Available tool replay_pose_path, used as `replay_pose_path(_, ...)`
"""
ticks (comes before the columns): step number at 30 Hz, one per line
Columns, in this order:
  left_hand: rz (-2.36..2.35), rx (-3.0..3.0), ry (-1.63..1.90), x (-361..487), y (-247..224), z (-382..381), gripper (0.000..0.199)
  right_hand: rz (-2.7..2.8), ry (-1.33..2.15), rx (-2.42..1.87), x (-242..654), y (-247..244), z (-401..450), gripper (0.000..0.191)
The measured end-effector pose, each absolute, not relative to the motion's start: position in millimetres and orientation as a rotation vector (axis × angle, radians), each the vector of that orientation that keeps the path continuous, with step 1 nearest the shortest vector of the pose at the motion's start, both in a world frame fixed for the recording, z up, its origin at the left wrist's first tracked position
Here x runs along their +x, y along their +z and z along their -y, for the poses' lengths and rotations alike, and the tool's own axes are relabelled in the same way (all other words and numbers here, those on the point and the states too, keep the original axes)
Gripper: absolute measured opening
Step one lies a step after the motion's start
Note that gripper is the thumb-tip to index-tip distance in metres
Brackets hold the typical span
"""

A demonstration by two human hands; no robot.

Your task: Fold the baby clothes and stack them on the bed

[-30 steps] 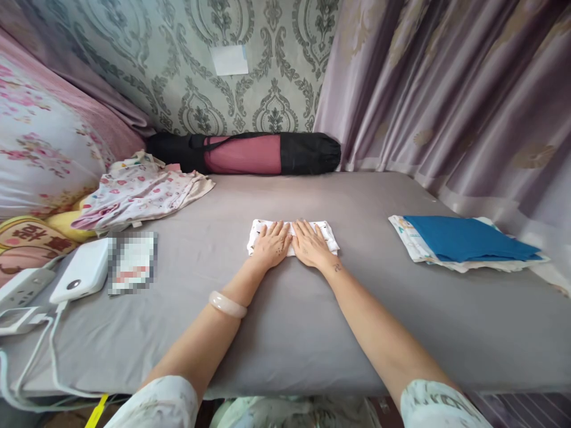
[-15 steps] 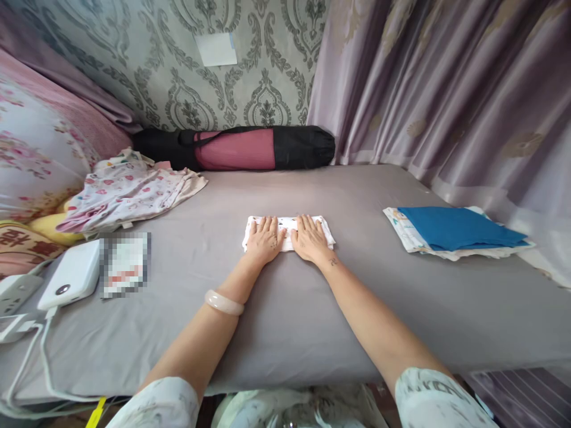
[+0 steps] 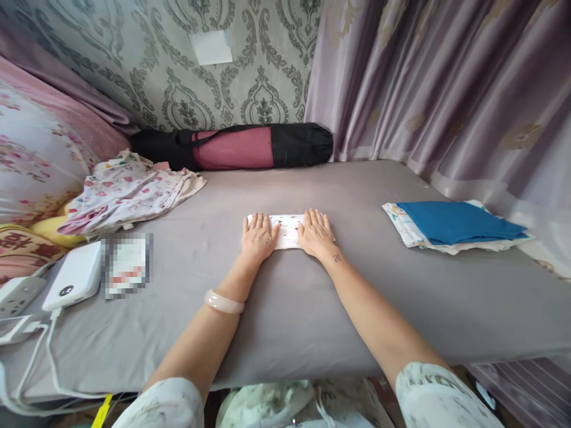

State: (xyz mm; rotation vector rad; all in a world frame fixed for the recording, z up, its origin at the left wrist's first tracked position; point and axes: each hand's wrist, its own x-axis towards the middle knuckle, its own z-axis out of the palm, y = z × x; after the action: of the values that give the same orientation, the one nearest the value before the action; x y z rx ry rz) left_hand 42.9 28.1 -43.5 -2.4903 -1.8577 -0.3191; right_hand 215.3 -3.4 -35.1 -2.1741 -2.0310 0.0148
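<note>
A small folded white cloth (image 3: 288, 232) with little dark and coloured prints lies flat on the grey bed sheet (image 3: 285, 321) in front of me. My left hand (image 3: 259, 235) rests palm down on its left end, fingers stretched out. On its right end lies my right hand (image 3: 317, 232), also flat with the fingers extended. Between the two thumbs the middle of the cloth shows; its ends are mostly covered by my hands. A pale bangle (image 3: 223, 302) circles my left forearm.
To the right is a stack of folded cloths with a blue one (image 3: 459, 223) on top. Printed clothes (image 3: 134, 190) lie at the left, near a white power bank (image 3: 75, 274) with cables and a blurred packet (image 3: 127, 266). A rolled mat (image 3: 234, 147) lies along the wall.
My hands have slid apart, the left one leftward and the right one rightward, towards the ends of the folded cloth. More of its middle shows. The view has shifted slightly.
</note>
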Motion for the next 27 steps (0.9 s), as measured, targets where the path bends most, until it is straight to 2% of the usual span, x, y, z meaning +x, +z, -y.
replay_pose_path(9, 2.045, -2.505, -0.375, 24.4, -46.2, -37.6, 0.062, 1.941, 0.164, -2.323, 229.9, -36.3, -1.8, 0.064)
replay_pose_path(13, 2.185, -2.449, -0.567, 24.9, -37.5, -37.9, 0.059, 1.973, 0.067, -2.252, 224.7, -26.0, 0.2, 0.062)
replay_pose_path(17, 2.110, -2.406, -0.812, 22.9, -31.2, -35.7, 0.052, 2.113, 0.051, -2.126, 222.1, -25.1, 0.5, 0.063)
replay_pose_path(22, 2.083, -2.522, -0.760, 18.9, -39.5, -38.1, 0.048, 2.138, 0.137, -2.173, 228.7, -33.3, -2.3, 0.064)
replay_pose_path(27, 2.171, -2.466, -0.928, 15.1, -44.4, -47.1, 0.046, 2.108, 0.123, -2.159, 214.3, -23.0, -5.3, 0.063)
